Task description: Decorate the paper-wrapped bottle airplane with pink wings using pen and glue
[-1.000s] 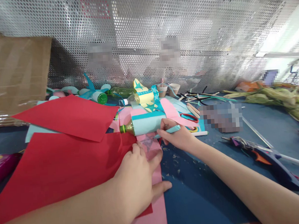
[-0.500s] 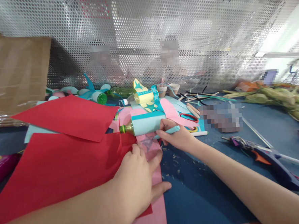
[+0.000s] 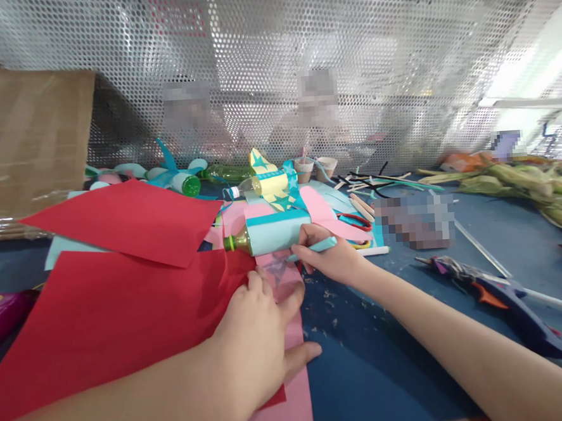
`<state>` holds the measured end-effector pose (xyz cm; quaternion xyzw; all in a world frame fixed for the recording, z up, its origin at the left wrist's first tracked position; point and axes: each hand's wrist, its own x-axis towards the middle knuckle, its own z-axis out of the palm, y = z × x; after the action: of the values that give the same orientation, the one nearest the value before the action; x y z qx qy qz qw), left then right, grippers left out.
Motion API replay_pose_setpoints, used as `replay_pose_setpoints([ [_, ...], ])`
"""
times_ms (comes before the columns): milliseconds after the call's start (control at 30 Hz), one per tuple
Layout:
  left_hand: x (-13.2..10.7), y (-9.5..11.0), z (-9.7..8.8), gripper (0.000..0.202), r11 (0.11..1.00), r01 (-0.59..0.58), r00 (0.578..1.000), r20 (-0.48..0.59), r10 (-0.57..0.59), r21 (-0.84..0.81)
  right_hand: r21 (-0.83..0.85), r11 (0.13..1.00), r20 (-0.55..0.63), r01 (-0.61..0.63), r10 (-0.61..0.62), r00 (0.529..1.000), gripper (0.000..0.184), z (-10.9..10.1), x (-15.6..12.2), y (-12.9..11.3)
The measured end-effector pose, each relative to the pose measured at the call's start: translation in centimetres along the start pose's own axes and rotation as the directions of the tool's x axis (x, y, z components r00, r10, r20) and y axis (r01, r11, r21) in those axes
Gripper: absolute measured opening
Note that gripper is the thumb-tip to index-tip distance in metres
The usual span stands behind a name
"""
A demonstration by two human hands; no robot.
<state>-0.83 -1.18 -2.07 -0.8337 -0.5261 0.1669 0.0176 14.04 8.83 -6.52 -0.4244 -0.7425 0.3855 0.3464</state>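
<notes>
My right hand [image 3: 334, 255] pinches a light blue pen [image 3: 325, 244], its tip down at a see-through piece with a star shape [image 3: 280, 273]. That piece lies over a strip of pink paper [image 3: 297, 368]. My left hand [image 3: 253, 330] rests on the pink paper and the see-through piece with its fingers spread, thumb out to the right. Beneath my left wrist and forearm spreads a large red sheet [image 3: 126, 321]. Just beyond both hands lies a green-necked bottle wrapped in pale blue paper [image 3: 275, 233].
Another red sheet [image 3: 134, 222] lies at the left. A glue gun [image 3: 496, 299] rests at the right, and a purple tool [image 3: 6, 316] at the left edge. Behind stand a yellow-wrapped bottle [image 3: 272, 182], small cups [image 3: 326, 166], scissors [image 3: 355, 222], husks [image 3: 512, 183] and a perforated metal panel [image 3: 253, 60].
My right hand and the pen have shifted very slightly left. My left hand stays in the same place on the paper.
</notes>
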Motion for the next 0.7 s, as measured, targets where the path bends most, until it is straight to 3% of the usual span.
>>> replay_pose_setpoints([
  [700, -0.07, 0.03, -0.15, 0.074, 1.000, 0.008, 1.000, 0.030, -0.009, 0.028, 0.065, 0.997, 0.021, 0.050, -0.051, 0.998, 0.021, 0.12, 0.11, 0.19],
])
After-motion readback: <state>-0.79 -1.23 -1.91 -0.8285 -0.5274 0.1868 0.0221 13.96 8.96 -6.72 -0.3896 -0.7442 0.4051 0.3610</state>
